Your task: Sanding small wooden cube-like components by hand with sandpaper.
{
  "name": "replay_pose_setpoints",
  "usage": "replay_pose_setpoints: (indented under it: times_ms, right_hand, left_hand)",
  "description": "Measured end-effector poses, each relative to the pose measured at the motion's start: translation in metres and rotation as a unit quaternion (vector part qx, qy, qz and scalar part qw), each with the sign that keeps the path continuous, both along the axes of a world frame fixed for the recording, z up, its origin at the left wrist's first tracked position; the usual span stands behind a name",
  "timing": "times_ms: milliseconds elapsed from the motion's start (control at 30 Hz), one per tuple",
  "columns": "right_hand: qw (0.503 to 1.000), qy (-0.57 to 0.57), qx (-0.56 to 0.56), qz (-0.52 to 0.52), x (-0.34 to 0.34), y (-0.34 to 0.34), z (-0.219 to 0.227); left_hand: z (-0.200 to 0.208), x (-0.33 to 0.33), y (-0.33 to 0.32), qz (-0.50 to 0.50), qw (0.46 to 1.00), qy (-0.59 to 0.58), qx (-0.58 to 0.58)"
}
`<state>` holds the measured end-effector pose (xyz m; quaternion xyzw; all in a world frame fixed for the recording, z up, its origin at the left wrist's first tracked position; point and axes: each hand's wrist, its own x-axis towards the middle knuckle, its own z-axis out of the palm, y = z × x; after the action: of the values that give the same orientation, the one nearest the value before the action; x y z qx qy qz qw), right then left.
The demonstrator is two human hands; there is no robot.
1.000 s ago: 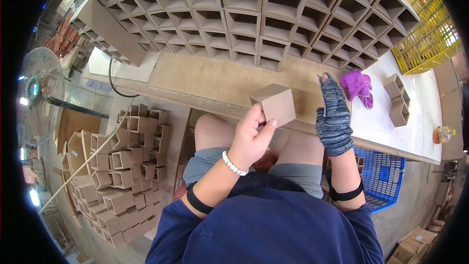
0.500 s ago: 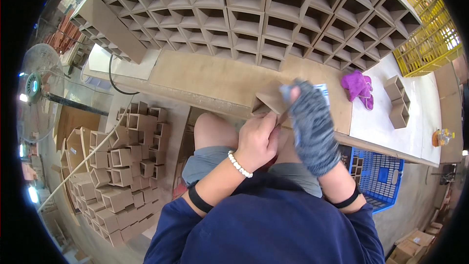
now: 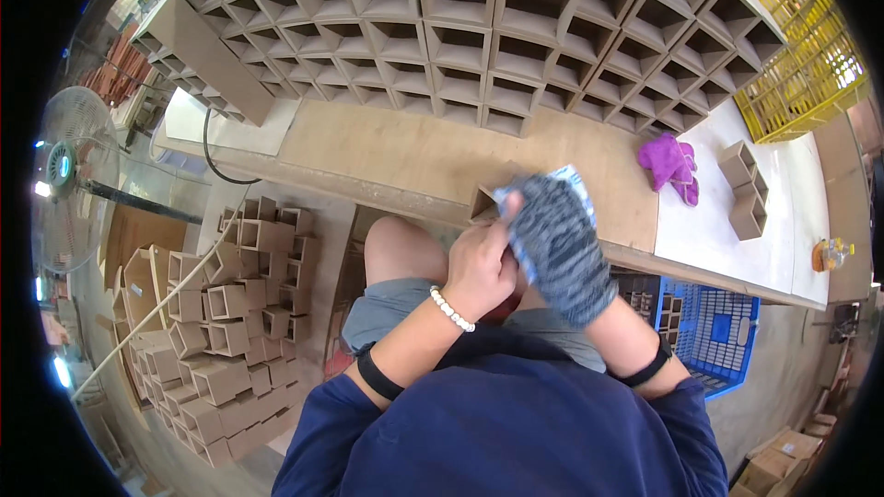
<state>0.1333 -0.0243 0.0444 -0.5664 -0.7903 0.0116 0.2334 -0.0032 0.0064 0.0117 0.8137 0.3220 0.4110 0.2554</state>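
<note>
A light-brown, four-sided, open-ended board box (image 3: 482,205) is held at the front edge of a wooden desk (image 3: 368,143), much of it hidden behind a seated worker's hands. The bare left hand (image 3: 483,267), a white beaded bracelet (image 3: 452,309) at its wrist, has its grip curled closed on the box, the fingertips out of sight. The right hand (image 3: 552,239), in a grey-and-black knitted glove (image 3: 573,290), presses close beside it, its grip folded around a thin blue-and-white patterned piece (image 3: 580,187) whose material is unclear. Rows of matching brown boxes (image 3: 458,110) line the far side of the desk, while a crumpled purple cloth (image 3: 670,164) lies to the right, near two more brown open-ended boxes (image 3: 746,191). A blue plastic crate (image 3: 721,328) stands below, and a pile of brown boxes (image 3: 223,377) rises at left
</note>
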Motion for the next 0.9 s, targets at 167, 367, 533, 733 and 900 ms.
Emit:
replay_pose_setpoints:
  times_ms: [167, 367, 533, 733, 900]
  right_hand:
    - [0.975, -0.132, 0.094, -0.152, 0.051, 0.016, -0.032]
    - [0.999, -0.029, 0.038, -0.008, 0.006, 0.004, 0.000]
    - [0.979, -0.094, -0.062, -0.168, 0.060, 0.023, -0.036]
    - [0.997, -0.028, 0.076, 0.000, 0.004, 0.004, -0.004]
    - [0.975, -0.135, -0.010, -0.179, 0.060, 0.028, -0.040]
  left_hand:
    - [0.000, 0.002, -0.001, 0.001, 1.000, 0.010, -0.008]
    - [-0.011, 0.002, 0.001, 0.006, 0.999, -0.047, 0.007]
    - [-0.005, 0.001, -0.003, -0.017, 1.000, 0.015, -0.019]
    - [-0.012, -0.001, 0.000, -0.015, 1.000, -0.004, -0.021]
    - [-0.008, -0.002, -0.004, -0.037, 0.998, 0.025, -0.040]
